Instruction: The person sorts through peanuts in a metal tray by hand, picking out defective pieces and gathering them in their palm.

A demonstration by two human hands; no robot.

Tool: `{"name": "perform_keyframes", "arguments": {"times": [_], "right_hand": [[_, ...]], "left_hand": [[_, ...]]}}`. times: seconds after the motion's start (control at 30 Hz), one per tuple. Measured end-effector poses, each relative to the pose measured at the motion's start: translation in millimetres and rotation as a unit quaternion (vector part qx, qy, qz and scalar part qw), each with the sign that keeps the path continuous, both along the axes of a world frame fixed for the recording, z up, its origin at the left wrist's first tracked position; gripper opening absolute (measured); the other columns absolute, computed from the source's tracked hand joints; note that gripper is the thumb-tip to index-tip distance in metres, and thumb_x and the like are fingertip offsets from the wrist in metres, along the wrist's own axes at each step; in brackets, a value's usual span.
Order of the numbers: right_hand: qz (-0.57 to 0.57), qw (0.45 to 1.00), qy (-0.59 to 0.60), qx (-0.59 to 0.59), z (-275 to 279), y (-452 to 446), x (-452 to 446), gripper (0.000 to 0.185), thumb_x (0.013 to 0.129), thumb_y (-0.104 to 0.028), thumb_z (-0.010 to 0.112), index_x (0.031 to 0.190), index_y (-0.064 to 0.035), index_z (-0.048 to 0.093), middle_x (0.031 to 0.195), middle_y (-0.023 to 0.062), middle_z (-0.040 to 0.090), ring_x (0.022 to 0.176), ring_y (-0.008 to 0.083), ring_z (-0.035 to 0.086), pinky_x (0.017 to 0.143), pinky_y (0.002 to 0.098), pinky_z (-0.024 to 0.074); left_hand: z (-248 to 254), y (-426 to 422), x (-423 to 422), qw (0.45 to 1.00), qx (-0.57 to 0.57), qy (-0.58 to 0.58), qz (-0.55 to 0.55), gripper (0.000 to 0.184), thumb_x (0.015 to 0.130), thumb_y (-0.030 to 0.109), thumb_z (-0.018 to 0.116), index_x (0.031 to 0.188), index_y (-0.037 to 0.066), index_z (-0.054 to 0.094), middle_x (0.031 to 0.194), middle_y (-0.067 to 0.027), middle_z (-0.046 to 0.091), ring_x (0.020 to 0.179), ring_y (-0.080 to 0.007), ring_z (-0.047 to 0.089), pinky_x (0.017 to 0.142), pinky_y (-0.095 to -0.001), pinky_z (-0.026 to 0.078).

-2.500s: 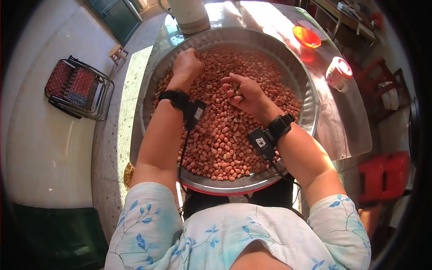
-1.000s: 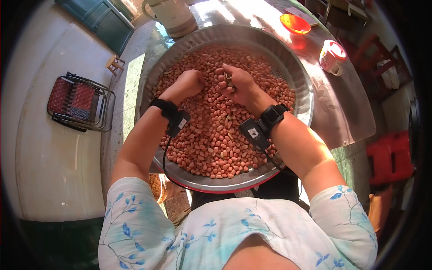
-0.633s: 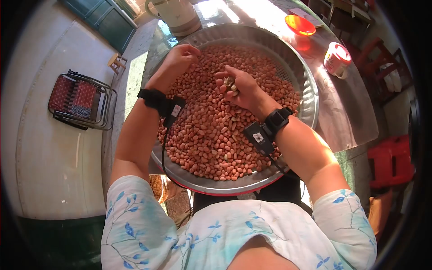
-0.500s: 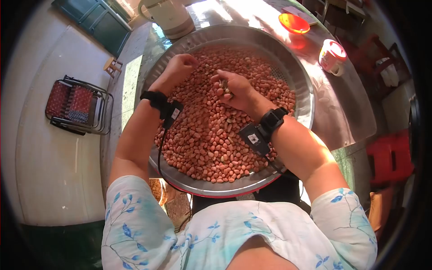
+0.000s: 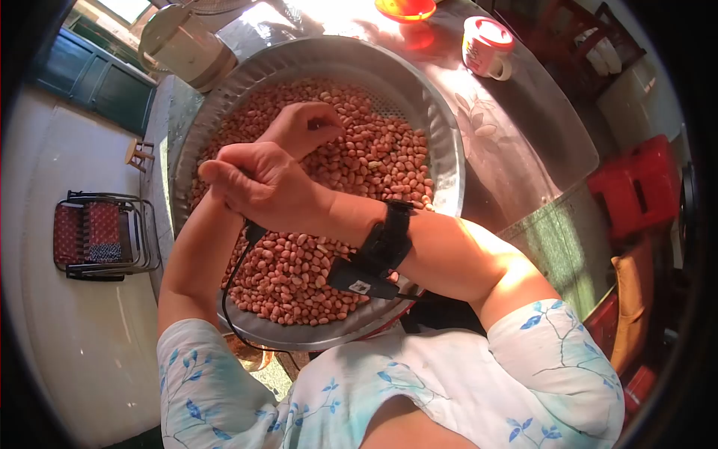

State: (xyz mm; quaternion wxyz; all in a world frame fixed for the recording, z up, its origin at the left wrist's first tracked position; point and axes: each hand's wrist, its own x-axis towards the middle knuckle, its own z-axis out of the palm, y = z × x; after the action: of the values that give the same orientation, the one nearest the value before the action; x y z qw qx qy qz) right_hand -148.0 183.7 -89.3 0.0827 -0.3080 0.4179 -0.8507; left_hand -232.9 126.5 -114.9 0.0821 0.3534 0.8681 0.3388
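You're likely mid hand-picking: left hand (image 5: 305,129) loosely curled, open, over far shelled peanuts (image 5: 374,153) in metal pan (image 5: 447,153); right hand (image 5: 263,182) fisted, crossing the left arm, contents can't tell. Next calls for uncrossing.

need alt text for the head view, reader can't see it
A person's closed right hand crosses in front of the left forearm, while the left hand curls over reddish peanuts in a round metal tray. A red-lidded mug stands on the table.

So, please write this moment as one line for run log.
left hand: curled above peanuts; right hand: closed, in front of left arm, inside hidden; peanuts: spread in pan; mug: on table
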Motion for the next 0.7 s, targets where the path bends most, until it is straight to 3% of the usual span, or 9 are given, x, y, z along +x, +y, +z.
{"name": "perform_keyframes", "arguments": {"times": [0.03, 0.07, 0.2, 0.3, 0.5, 0.57, 0.63, 0.7], "right_hand": [[-0.033, 0.999, 0.039, -0.016, 1.1, -2.2, 2.0, 0.033, 0.086, -0.029, 0.050, 0.066, -0.0032, 0.050, 0.056, -0.0024, 0.046, 0.054, 0.0026, 0.040, 0.045, 0.0196, 0.0340], [-0.066, 0.994, 0.080, -0.032, 2.1, -1.5, 3.3, 0.032, 0.085, -0.028, 0.050, 0.066, -0.0024, 0.050, 0.057, -0.0024, 0.046, 0.056, 0.0029, 0.040, 0.048, 0.0202, 0.0349], [-0.057, 0.995, 0.086, -0.008, 3.8, 3.3, 5.8, 0.032, 0.085, -0.028, 0.050, 0.066, -0.0022, 0.049, 0.058, -0.0026, 0.045, 0.057, 0.0031, 0.040, 0.049, 0.0211, 0.0354], [-0.051, 0.996, 0.060, -0.028, 10.0, 8.8, 7.6, 0.031, 0.086, -0.027, 0.050, 0.066, -0.0028, 0.049, 0.058, -0.0037, 0.044, 0.057, 0.0015, 0.038, 0.047, 0.0195, 0.0335], [-0.067, 0.995, 0.014, -0.074, 4.3, 8.7, -5.6, 0.032, 0.086, -0.029, 0.048, 0.065, -0.0048, 0.047, 0.055, -0.0056, 0.040, 0.050, 0.0002, 0.036, 0.043, 0.0156, 0.0296], [-0.077, 0.993, -0.076, -0.051, 2.9, 13.2, -9.0, 0.035, 0.087, -0.028, 0.046, 0.064, -0.0019, 0.047, 0.053, -0.0017, 0.043, 0.052, 0.0044, 0.039, 0.046, 0.0225, 0.0351], [-0.073, 0.991, -0.097, -0.049, 4.7, 15.1, -9.8, 0.036, 0.087, -0.029, 0.046, 0.064, -0.0016, 0.047, 0.054, -0.0017, 0.044, 0.053, 0.0040, 0.039, 0.046, 0.0217, 0.0351], [-0.100, 0.991, -0.087, -0.031, 6.4, 15.8, -7.6, 0.036, 0.087, -0.029, 0.045, 0.064, -0.0015, 0.047, 0.054, -0.0013, 0.044, 0.052, 0.0038, 0.039, 0.045, 0.0217, 0.0351]], "left_hand": [[1.0, 13.9, 13.0, 0.999, 0.014, -0.014, -0.044, 0.011, 0.070, 0.006, 0.062, 0.079, 0.002, 0.058, 0.074, -0.0049, 0.057, 0.068, -0.0118, 0.052, 0.060, -0.0257, 0.042], [2.7, 22.1, 19.2, 0.993, -0.048, 0.038, -0.099, 0.016, 0.069, 0.010, 0.065, 0.080, 0.002, 0.057, 0.076, -0.0069, 0.055, 0.070, -0.0180, 0.055, 0.060, -0.0291, 0.044], [-6.8, 36.7, 33.2, 0.972, -0.101, 0.148, -0.153, 0.016, 0.068, 0.011, 0.061, 0.081, 0.004, 0.055, 0.080, -0.0099, 0.054, 0.073, -0.0282, 0.054, 0.060, -0.0363, 0.044], [-9.0, 41.3, 37.6, 0.963, -0.139, 0.169, -0.157, 0.014, 0.067, 0.009, 0.060, 0.079, 0.004, 0.053, 0.079, -0.0091, 0.052, 0.073, -0.0279, 0.053, 0.059, -0.0369, 0.044], [-10.2, 27.6, 26.3, 0.967, -0.155, 0.172, -0.105, 0.011, 0.066, 0.004, 0.055, 0.076, 0.004, 0.050, 0.074, -0.0105, 0.052, 0.065, -0.0297, 0.053, 0.054, -0.0367, 0.043], [-15.4, 20.6, 22.9, 0.985, -0.089, 0.132, -0.072, 0.012, 0.065, 0.003, 0.055, 0.075, 0.003, 0.049, 0.070, -0.0110, 0.053, 0.064, -0.0288, 0.053, 0.053, -0.0355, 0.042], [-15.4, 10.7, 8.0, 0.986, -0.078, 0.133, -0.057, 0.011, 0.065, 0.003, 0.055, 0.074, 0.003, 0.050, 0.066, -0.0116, 0.053, 0.062, -0.0279, 0.053, 0.053, -0.0333, 0.042], [-11.0, -2.6, -13.6, 0.981, 0.014, 0.166, 0.094, 0.010, 0.066, 0.005, 0.058, 0.072, 0.003, 0.051, 0.066, -0.0128, 0.053, 0.060, -0.0296, 0.053, 0.053, -0.0328, 0.043]]}}
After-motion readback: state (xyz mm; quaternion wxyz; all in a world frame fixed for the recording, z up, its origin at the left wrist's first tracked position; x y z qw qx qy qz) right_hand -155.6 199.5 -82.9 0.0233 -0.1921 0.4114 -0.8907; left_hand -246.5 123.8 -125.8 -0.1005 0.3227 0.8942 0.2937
